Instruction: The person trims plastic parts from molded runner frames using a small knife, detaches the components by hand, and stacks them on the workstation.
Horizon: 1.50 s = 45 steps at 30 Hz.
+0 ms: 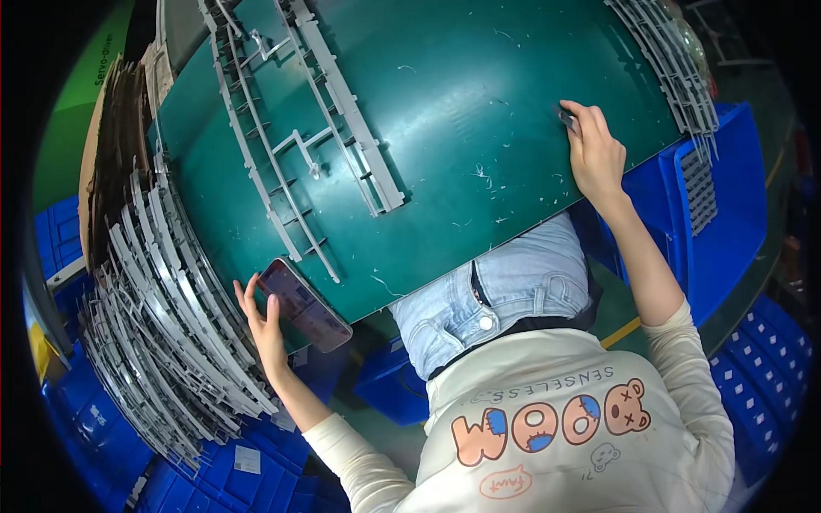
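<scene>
While the person's right hand [594,152] is above the near edge of a green flat-topped bench [462,222], toward the right corner, its thumb and fingers are clamped on a short, slim, dark-and-silver tool [568,120] whose exact kind cannot be told. At the near left corner, the left hand [267,329] has its thumb and fingers spread apart beside a dark rectangular phone [305,306] with a pale rim; the thumb overlaps the phone's side, though whether it presses there cannot be told. Just beyond the phone, a long grey plastic frame of slim rails and short rungs [272,167] slants from the far edge toward the near left corner. To its right, a second grey plastic frame with a broad outer strip [353,117] slants the same way, ending well short of the near edge. Small pale shavings [481,173] are scattered near the middle of the near edge. Along the right edge lies a bundle of thin grey plastic strips [671,73]; beyond the left edge, a larger heap of curved grey strips [167,299] is piled.
</scene>
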Each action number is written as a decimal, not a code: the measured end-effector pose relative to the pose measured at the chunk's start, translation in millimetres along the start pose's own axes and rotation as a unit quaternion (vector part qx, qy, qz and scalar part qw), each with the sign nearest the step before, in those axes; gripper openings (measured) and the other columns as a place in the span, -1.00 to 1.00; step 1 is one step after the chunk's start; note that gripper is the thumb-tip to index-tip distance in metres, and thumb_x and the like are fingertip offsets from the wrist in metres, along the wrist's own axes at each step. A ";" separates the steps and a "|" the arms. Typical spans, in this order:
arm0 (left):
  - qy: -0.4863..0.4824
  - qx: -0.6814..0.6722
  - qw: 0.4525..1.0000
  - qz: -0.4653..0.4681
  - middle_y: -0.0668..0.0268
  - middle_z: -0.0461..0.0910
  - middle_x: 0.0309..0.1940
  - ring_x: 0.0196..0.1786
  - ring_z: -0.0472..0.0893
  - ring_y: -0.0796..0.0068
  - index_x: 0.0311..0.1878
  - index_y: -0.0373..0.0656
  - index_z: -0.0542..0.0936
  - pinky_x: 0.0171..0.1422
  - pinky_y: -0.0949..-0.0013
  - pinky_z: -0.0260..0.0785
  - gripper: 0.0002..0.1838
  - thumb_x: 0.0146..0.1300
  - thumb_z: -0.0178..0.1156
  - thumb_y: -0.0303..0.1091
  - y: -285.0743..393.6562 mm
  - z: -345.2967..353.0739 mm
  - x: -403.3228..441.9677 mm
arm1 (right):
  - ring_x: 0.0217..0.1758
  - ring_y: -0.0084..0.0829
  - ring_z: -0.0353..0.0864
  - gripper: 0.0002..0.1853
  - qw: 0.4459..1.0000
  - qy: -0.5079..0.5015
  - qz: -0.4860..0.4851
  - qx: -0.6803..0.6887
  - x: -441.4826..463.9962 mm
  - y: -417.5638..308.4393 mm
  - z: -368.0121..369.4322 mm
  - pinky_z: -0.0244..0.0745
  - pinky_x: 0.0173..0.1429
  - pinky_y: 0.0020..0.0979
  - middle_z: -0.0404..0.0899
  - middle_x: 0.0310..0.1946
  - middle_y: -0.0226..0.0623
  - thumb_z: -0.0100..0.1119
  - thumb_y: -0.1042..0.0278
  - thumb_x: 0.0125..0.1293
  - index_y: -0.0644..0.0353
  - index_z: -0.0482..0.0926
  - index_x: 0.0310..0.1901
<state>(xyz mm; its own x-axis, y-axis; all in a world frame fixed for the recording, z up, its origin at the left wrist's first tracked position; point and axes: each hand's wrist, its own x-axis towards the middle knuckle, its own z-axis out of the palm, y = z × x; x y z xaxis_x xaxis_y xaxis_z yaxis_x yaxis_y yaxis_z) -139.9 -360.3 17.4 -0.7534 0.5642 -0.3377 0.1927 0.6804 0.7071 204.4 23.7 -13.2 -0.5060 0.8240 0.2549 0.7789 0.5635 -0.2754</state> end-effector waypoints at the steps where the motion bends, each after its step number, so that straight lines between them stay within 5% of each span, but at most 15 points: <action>1: -0.022 -0.024 0.999 0.008 0.07 -0.22 0.50 0.52 -0.19 0.02 0.45 0.12 0.11 0.48 -0.04 -0.26 -0.10 0.04 0.34 -0.20 -0.9 -2.4 -2.4 | -0.54 -0.35 0.53 -0.73 1.000 0.004 0.000 -0.003 0.0 0.1 0.6 0.39 -0.47 -0.34 0.47 -0.30 -0.43 0.08 0.43 0.24 -0.01 0.49 -0.01; 7: -0.070 0.106 0.990 0.055 0.09 -0.27 0.51 0.54 -0.33 0.10 0.44 0.11 0.14 0.49 0.00 -0.34 -0.20 0.13 0.26 -0.23 14.9 -3.6 -6.6 | -0.56 -0.38 0.53 -0.73 1.000 0.027 0.001 0.011 -0.5 0.1 2.0 0.37 -0.49 -0.38 0.49 -0.31 -0.46 0.12 0.44 0.20 0.00 0.51 -0.04; 18: -0.040 0.036 0.998 0.019 0.11 -0.31 0.51 0.54 -0.42 0.19 0.44 0.06 0.13 0.49 0.02 -0.46 -0.28 0.23 0.17 -0.23 5.3 1.9 -3.9 | -0.53 -0.41 0.55 -0.76 0.999 0.034 0.007 0.037 0.7 0.2 1.3 0.38 -0.48 -0.41 0.53 -0.33 -0.49 0.13 0.45 0.18 0.01 0.54 -0.09; 23: 0.001 -0.076 0.997 0.014 0.09 -0.13 0.49 0.54 -0.30 0.18 0.40 -0.03 0.24 0.50 0.09 -0.37 -0.39 0.30 0.11 -0.17 6.8 6.6 -0.8 | -0.52 -0.42 0.56 -0.75 0.998 0.039 0.007 0.043 1.8 -0.6 1.3 0.39 -0.47 -0.41 0.53 -0.32 -0.50 0.14 0.45 0.17 0.00 0.55 -0.10; 27: 0.078 -0.061 0.995 -0.002 0.08 0.13 0.41 0.52 -0.10 0.18 0.31 -0.12 0.36 0.50 0.17 -0.26 -0.48 0.34 0.04 -0.13 22.9 13.3 11.8 | -0.53 -0.41 0.55 -0.75 0.999 0.034 0.009 0.039 3.0 -1.1 0.2 0.38 -0.48 -0.41 0.53 -0.33 -0.50 0.14 0.44 0.16 0.00 0.55 -0.10; 29: 0.134 0.035 0.987 0.086 0.09 0.35 0.28 0.47 0.08 0.16 0.26 -0.17 0.42 0.47 0.23 -0.11 -0.51 0.35 0.04 -0.13 48.4 27.1 23.1 | -0.54 -0.41 0.55 -0.75 0.999 0.031 0.010 0.035 4.1 -1.2 -0.2 0.38 -0.48 -0.41 0.54 -0.34 -0.50 0.15 0.44 0.15 0.00 0.55 -0.11; 33: 0.144 0.112 0.977 0.110 0.08 0.40 0.24 0.46 0.10 0.12 0.19 -0.22 0.46 0.44 0.19 -0.01 -0.56 0.32 0.09 -0.19 86.1 54.6 47.8 | -0.56 -0.41 0.53 -0.75 0.999 0.028 0.009 0.025 5.5 0.0 -1.6 0.37 -0.48 -0.41 0.54 -0.37 -0.50 0.15 0.44 0.14 0.00 0.56 -0.12; 37: 0.200 0.274 0.926 0.168 0.09 0.46 0.16 0.32 0.33 0.09 0.09 -0.24 0.47 0.30 0.18 0.22 -0.62 0.25 0.17 -0.30 97.0 80.4 52.0 | -0.57 -0.41 0.52 -0.76 0.999 0.033 0.011 0.034 5.0 1.0 -2.0 0.36 -0.49 -0.42 0.54 -0.39 -0.49 0.16 0.43 0.13 0.00 0.57 -0.13; 40: 0.229 0.118 0.964 0.059 0.06 0.49 0.11 0.08 0.53 0.09 0.01 -0.25 0.44 0.07 0.20 0.39 -0.65 0.15 0.22 -0.47 125.9 103.5 -1.3 | -0.59 -0.42 0.50 -0.76 0.998 0.038 0.018 0.038 -2.5 0.8 2.0 0.35 -0.50 -0.42 0.53 -0.40 -0.49 0.15 0.44 0.13 0.00 0.57 -0.13; 42: 0.321 0.157 0.904 0.235 0.05 0.53 0.02 -0.18 0.60 0.13 0.02 -0.25 0.41 -0.12 0.24 0.44 -0.58 0.05 0.23 -0.59 122.6 120.0 -32.4 | -0.59 -0.43 0.49 -0.76 0.998 0.039 0.014 0.043 -1.1 -0.5 2.9 0.35 -0.50 -0.43 0.53 -0.41 -0.49 0.15 0.44 0.13 0.00 0.57 -0.13; 45: 0.318 0.118 0.877 0.339 0.04 0.57 -0.07 -0.23 0.59 0.14 0.03 -0.26 0.41 -0.14 0.23 0.42 -0.53 -0.01 0.23 -0.67 106.3 136.4 -54.0 | -0.61 -0.45 0.48 -0.76 0.998 0.040 0.014 0.046 0.1 -1.3 2.9 0.33 -0.51 -0.44 0.52 -0.42 -0.50 0.15 0.45 0.13 0.00 0.58 -0.14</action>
<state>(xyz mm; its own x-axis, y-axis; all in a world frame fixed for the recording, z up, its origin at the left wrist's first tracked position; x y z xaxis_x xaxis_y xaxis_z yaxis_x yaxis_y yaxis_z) 7.0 -254.6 26.0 -0.5994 0.5524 0.5793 0.8004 0.4095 0.4378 202.2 23.2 -15.5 -0.4501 0.8342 0.3187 0.7527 0.5464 -0.3673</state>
